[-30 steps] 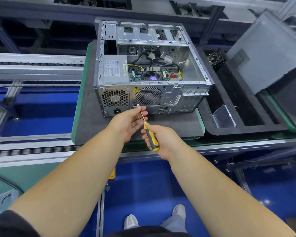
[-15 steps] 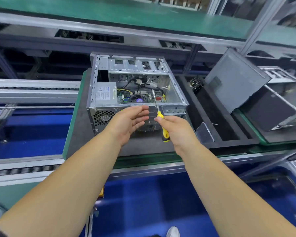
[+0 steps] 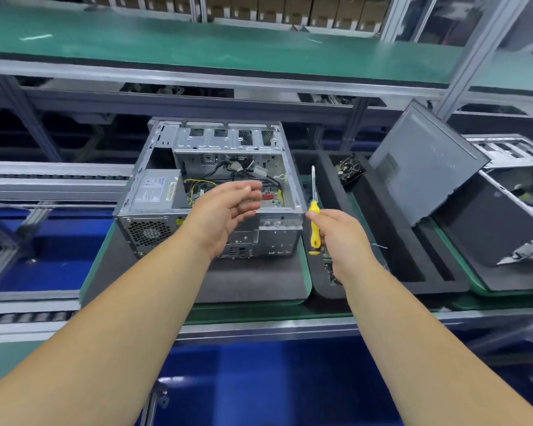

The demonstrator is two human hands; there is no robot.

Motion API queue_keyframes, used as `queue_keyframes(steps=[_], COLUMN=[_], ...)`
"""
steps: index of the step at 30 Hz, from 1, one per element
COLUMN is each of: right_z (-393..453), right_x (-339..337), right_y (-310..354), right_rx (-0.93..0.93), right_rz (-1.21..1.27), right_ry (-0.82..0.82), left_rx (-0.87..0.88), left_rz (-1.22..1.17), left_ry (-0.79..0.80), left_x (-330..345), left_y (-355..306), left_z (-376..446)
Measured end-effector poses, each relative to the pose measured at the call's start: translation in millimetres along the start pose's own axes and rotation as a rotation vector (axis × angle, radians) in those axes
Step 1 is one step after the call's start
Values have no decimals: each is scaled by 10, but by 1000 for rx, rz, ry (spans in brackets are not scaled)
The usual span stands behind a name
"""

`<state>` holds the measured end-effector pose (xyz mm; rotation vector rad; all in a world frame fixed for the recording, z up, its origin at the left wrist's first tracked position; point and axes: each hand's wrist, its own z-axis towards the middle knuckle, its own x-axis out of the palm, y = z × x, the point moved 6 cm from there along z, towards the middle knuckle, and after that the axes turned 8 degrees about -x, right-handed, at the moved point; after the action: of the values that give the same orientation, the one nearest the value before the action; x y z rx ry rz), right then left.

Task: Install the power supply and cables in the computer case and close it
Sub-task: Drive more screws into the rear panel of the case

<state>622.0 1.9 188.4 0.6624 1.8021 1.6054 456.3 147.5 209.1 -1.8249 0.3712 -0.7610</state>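
Note:
An open silver computer case (image 3: 154, 167) lies on a dark grey mat, rear panel toward me. The power supply (image 3: 156, 193) sits in its near left corner, and loose cables (image 3: 228, 172) run over the motherboard inside. My left hand (image 3: 225, 212) hovers in front of the case's open top, fingers apart, holding nothing. My right hand (image 3: 339, 238) is just right of the case and grips a yellow-handled screwdriver (image 3: 314, 222) with the shaft pointing up. A grey side panel (image 3: 425, 161) leans at the right.
A black foam tray (image 3: 391, 241) lies right of the case, with a small black fan (image 3: 351, 170) at its far end. Another open case (image 3: 511, 204) lies at the far right. Roller rails run left, a green shelf (image 3: 197, 41) overhead.
Both hands have lifted away from the rear panel. The right hand carried the screwdriver to the right of the case. The left hand has opened, and my view has tilted upward.

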Motion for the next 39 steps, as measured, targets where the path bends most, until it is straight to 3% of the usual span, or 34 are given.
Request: queue_keyframes(steps=[9, 18, 22, 29, 34, 39], right_z=[804, 1087, 1116, 1166, 1207, 1304], right_x=[-589, -224, -156, -129, -150, -304], right_y=[-535, -1162, -1287, -1311, -1290, -1034], right_rx=[14, 133, 105, 96, 202, 223], right_rz=[-276, -571, -742, -950, -940, -905], right_ry=[96, 369, 399, 435, 413, 249], left_rx=[49, 103, 93, 83, 74, 54], left_rz=[123, 182, 161, 225, 301, 296], left_ry=[-131, -306, -346, -232, -132, -13], left_x=[500, 476, 360, 327, 286, 260], left_y=[18, 37, 35, -12, -170, -366], left_z=[276, 295, 325, 551, 722, 916])
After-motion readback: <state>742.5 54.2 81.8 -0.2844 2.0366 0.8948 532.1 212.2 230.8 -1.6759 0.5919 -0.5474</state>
